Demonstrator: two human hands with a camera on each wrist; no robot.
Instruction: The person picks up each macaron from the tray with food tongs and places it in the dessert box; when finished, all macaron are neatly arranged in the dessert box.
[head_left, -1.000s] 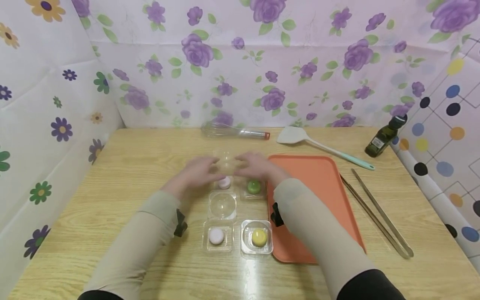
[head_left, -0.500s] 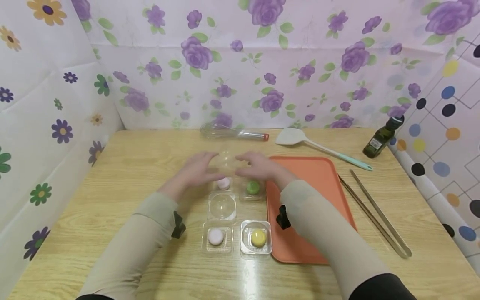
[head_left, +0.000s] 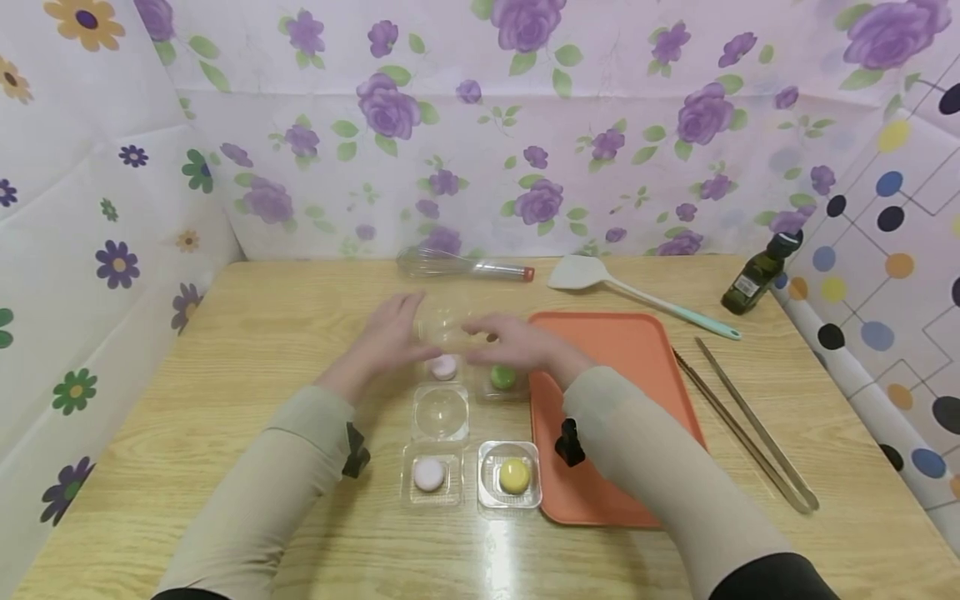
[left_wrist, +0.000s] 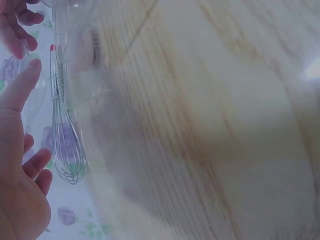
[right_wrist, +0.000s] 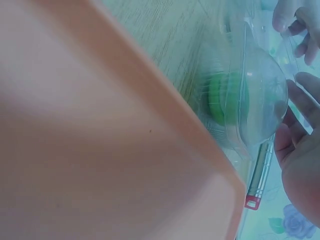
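Observation:
Above the back pink macaron, both hands hold a thin clear plastic lid by its opposite sides. My left hand has its thumb at the lid's edge, seen in the left wrist view; its other fingers are partly hidden. My right hand, fingers bent, meets the other side beside the green macaron, which sits under a clear dome. Nearer, a second pink macaron lies in a clear box whose lid is folded back. A yellow macaron sits in another clear box.
An orange tray lies under the right forearm. Metal tongs are at its right. Along the back lie a whisk and a white spatula with a green handle. A dark bottle stands near the right wall.
My left hand's fingers have spread and now point further upward. The right hand has come slightly nearer to me. The macarons stay in place; the head view has shifted a little.

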